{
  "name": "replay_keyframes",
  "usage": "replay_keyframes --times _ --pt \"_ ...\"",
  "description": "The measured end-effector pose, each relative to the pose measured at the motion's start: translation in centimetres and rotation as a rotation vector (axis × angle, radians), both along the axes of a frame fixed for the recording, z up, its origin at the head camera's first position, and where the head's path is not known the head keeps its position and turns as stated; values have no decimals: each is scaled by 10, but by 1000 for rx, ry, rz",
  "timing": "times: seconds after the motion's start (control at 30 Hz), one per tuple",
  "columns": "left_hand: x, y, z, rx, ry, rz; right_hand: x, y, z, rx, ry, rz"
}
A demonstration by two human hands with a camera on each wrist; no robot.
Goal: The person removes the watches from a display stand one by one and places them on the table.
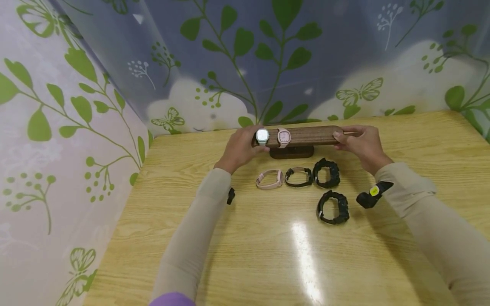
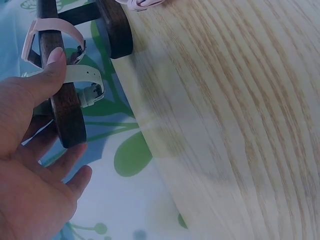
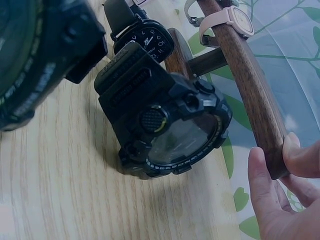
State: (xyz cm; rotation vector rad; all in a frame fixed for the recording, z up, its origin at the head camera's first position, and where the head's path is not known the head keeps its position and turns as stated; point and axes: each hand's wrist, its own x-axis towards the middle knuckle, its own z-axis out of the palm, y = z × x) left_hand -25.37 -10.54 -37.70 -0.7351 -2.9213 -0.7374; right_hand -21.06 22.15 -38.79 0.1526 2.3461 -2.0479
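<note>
A dark wooden watch stand is at the table's back edge, its bar above a rounded base. My left hand grips the bar's left end, thumb on the near side and fingers behind, beside a mint watch. A pink square watch is strapped round the bar just right of it. At the bar's right end, my right hand pinches the wood between thumb and fingers; the right wrist view shows this bar end close up. Both strapped watches hang toward the left half.
In front of the stand lie a pink watch, a slim black watch and a chunky black watch. Another chunky black watch lies nearer. Patterned cloth rises behind the wooden table.
</note>
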Motion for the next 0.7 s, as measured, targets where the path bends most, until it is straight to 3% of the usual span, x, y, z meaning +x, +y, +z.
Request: replay_keyframes --times 0.7 --pt "0 -5 -3 22 -13 28 -3 0 0 -54 -17 -3"
